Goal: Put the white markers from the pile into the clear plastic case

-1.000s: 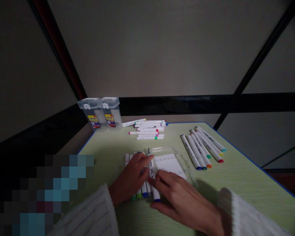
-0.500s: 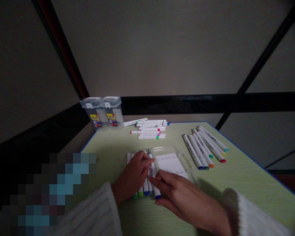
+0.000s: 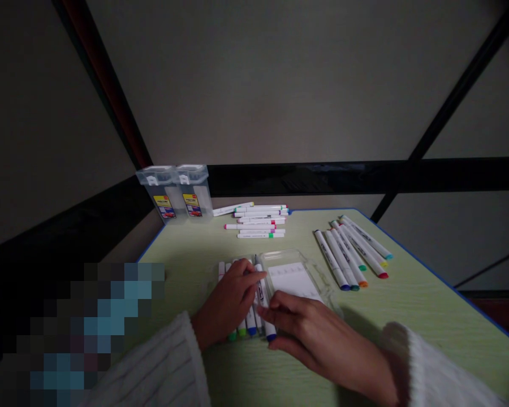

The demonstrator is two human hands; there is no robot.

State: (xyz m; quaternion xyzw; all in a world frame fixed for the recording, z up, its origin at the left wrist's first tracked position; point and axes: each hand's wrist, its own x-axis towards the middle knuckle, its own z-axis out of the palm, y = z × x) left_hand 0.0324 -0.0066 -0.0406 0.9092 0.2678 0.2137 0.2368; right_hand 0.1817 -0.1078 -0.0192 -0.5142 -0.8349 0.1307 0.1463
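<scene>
A white marker with a dark blue cap end [image 3: 268,322] lies tilted at the right side of a row of white markers [image 3: 250,323] in a clear plastic case [image 3: 280,257]. My right hand [image 3: 318,328] has its fingers and thumb closed around the marker's near end. My left hand [image 3: 231,297] lies over the row, its fingers curled and the index finger laid across the marker's upper part. Under the left hand, the middle of the row is hidden. The case's other half, with a white insert [image 3: 294,281], lies open to the right.
Several loose markers [image 3: 352,254] lie on the right of the green table [image 3: 407,328]. Another group of thinner markers [image 3: 258,226] lies at the back. Two clear lidded boxes [image 3: 163,195] stand at the back left, against the wall.
Both hands stay almost where they were on the blue-capped marker. The whole view has shifted very slightly.
</scene>
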